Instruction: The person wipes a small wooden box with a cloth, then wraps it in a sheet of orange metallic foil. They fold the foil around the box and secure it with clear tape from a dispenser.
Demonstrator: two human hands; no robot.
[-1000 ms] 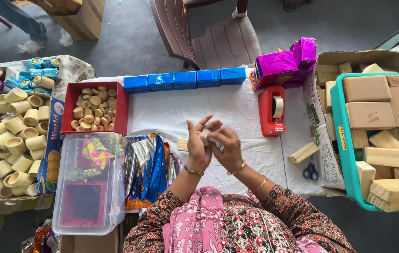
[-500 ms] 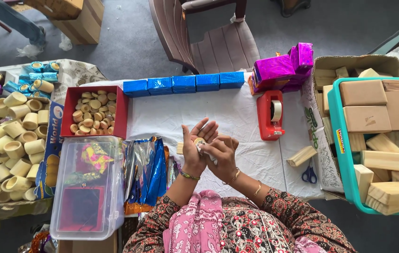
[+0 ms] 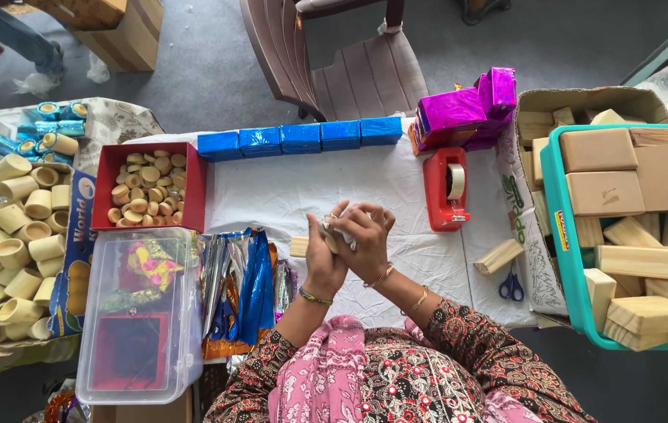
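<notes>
Head view, looking down: fingers point(image 3: 340, 213) of the left hand point(image 3: 323, 258) and the right hand point(image 3: 367, 241) are closed together on a small pale piece point(image 3: 337, 232), apparently wrapping material, held above the white-covered tabletop point(image 3: 287, 192); what it covers is hidden, so the step reads as wrapping in mid-fold, and the next move would seem to call for a firm pinch to keep the fold; a wooden block point(image 3: 298, 246) lies just left of the wrists; foil sheets point(image 3: 240, 282) and a clear plastic box point(image 3: 142, 313) sit further left, a red tray of round pieces point(image 3: 146, 188) beyond; a red tape dispenser point(image 3: 447, 186) stands to the right, scissors point(image 3: 511, 283) and another block point(image 3: 498, 256) near it; a row of blue-wrapped blocks point(image 3: 298, 139) lines the far edge; nothing crowds the hands.
</notes>
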